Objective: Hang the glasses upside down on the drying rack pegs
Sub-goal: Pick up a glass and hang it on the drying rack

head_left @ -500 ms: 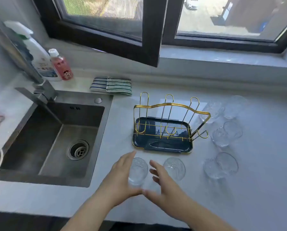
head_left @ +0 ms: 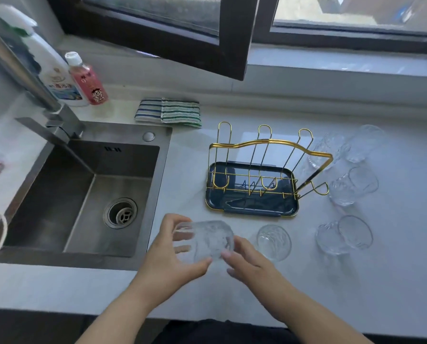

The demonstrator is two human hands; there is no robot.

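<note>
Gripping the first clear glass (head_left: 203, 240) in our left hand (head_left: 169, 254), right hand (head_left: 244, 263) steadying it, just before the empty gold drying rack (head_left: 262, 170), we judge inverting it over a peg comes next

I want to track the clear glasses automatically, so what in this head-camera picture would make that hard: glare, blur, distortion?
Head view: the clear textured glass held between the left hand and right hand is smeared by motion blur; the glasses lying right of the gold wire drying rack wash out against the pale sunlit countertop; the rack's dark tray reflects light; wide-angle distortion bends the window frame and blurs the left edge.
</note>
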